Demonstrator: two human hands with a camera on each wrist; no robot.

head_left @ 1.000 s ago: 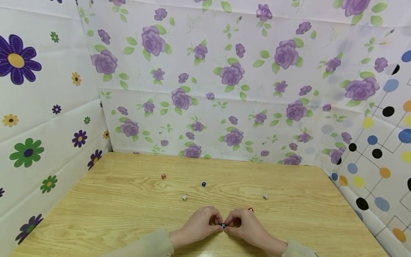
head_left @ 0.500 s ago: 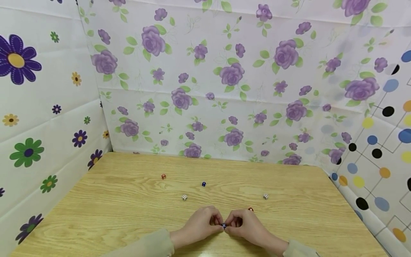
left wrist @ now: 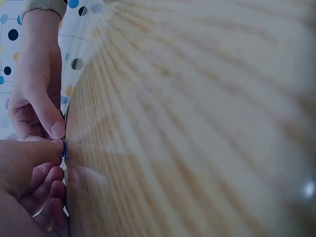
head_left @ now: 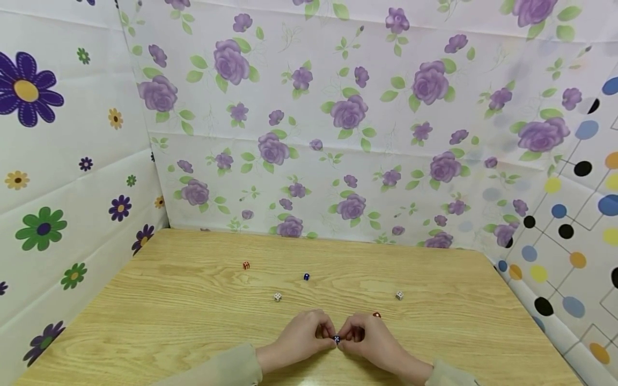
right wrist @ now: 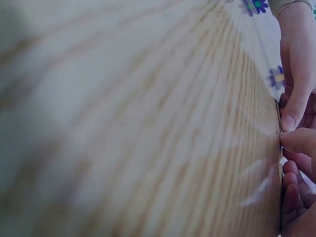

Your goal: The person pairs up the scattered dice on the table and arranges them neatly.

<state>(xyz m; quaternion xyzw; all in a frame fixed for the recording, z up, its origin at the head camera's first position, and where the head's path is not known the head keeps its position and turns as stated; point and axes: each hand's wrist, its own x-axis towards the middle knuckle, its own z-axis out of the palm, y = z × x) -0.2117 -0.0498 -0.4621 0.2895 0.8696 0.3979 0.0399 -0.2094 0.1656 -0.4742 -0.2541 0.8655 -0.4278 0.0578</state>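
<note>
Near the front of the wooden table, a small dark blue die [head_left: 337, 339] with white pips sits between my two hands. My left hand [head_left: 301, 336] pinches it from the left with thumb and index finger. From the right, my right hand [head_left: 370, 339] pinches it the same way, and the two hands' fingertips nearly meet there. A blue edge of the die [left wrist: 63, 149] shows at the left thumb in the left wrist view. In the right wrist view, fingers cover most of it. Just behind the right hand lies a red die [head_left: 377, 315], partly hidden by that hand.
Farther back on the table [head_left: 193, 311] lie another red die [head_left: 246, 265], a second blue die [head_left: 306, 276] and two white dice, one left of centre [head_left: 277, 296] and one at right [head_left: 399, 295]. Patterned cloth walls [head_left: 309, 177] enclose the back and sides.
Compared with one second ago, the hands and the blue die between them have shifted very slightly to the right. The other dice lie as before.
</note>
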